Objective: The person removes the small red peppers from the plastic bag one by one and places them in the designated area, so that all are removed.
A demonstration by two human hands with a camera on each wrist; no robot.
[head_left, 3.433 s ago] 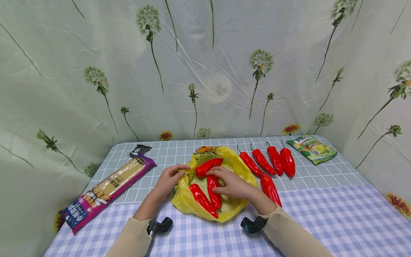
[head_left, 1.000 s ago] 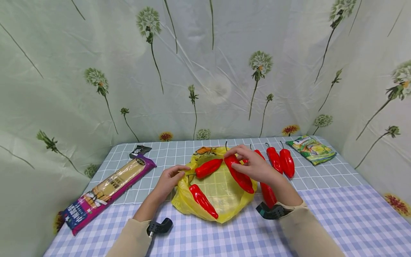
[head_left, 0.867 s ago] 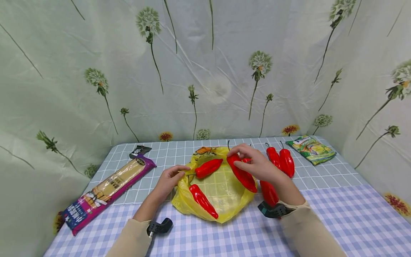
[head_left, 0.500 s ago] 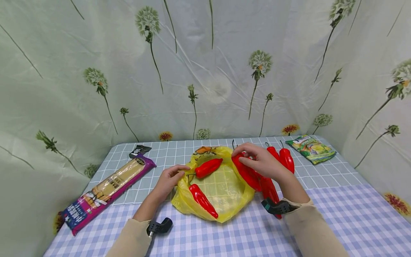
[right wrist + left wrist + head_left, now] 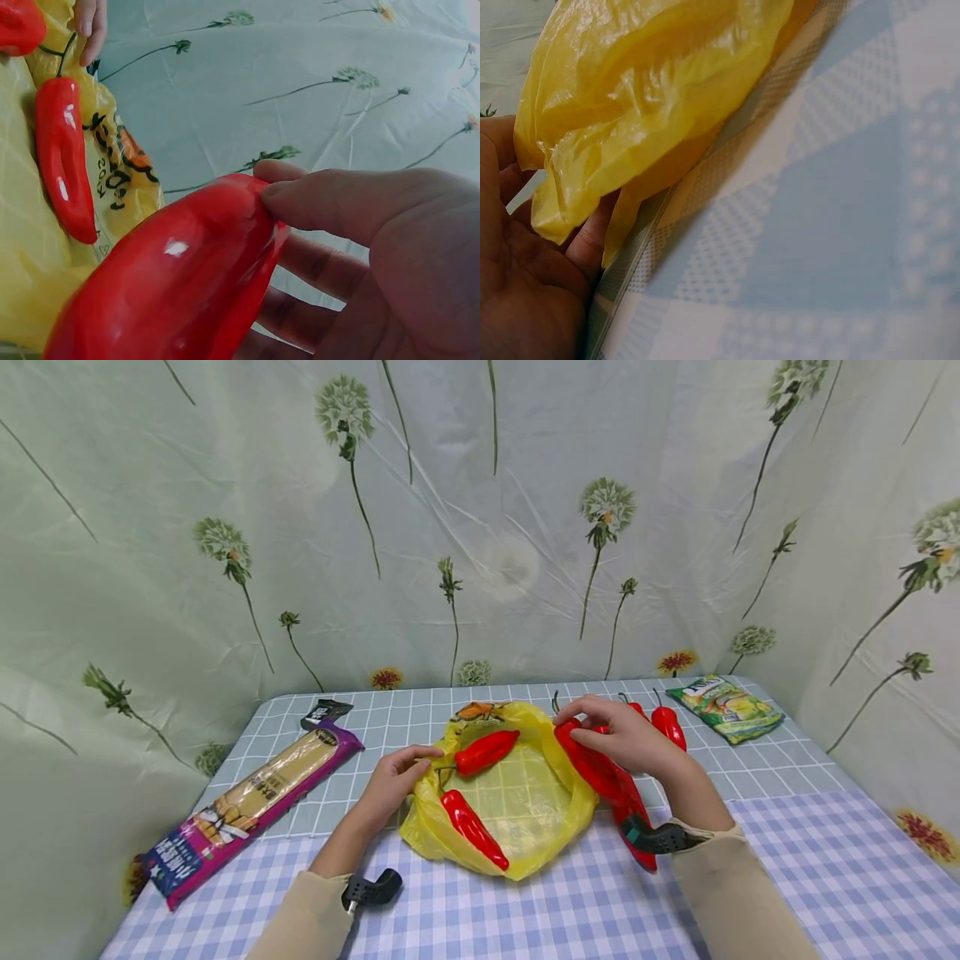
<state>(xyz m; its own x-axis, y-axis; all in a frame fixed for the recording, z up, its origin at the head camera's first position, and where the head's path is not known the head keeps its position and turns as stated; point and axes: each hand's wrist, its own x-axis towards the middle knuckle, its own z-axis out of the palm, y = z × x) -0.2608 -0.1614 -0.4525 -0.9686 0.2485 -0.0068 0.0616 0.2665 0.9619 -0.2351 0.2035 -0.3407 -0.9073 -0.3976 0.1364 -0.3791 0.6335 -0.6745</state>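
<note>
My right hand (image 5: 626,735) grips a red chili pepper (image 5: 588,764) near its stem end, just past the right rim of the yellow plastic bag (image 5: 570,822). Close up in the right wrist view, thumb and fingers pinch that pepper (image 5: 172,262). At the bag's left rim, my left hand (image 5: 397,774) holds the plastic between thumb and fingers; the left wrist view has the bag's edge (image 5: 637,97) in the hand (image 5: 536,285). Two peppers lie inside the open bag, an upper one (image 5: 486,753) and a lower one (image 5: 474,828).
More red peppers lie right of the bag, one in front (image 5: 637,847) and others behind, such as the rightmost (image 5: 667,725), partly hidden by my right hand. A green packet (image 5: 726,708) is at back right. A long purple noodle pack (image 5: 255,810) and small black packet (image 5: 326,712) lie left.
My right hand has taken a pepper from inside the bag and carried it right, over the rim, toward the peppers outside. My left hand has stayed at the left rim.
</note>
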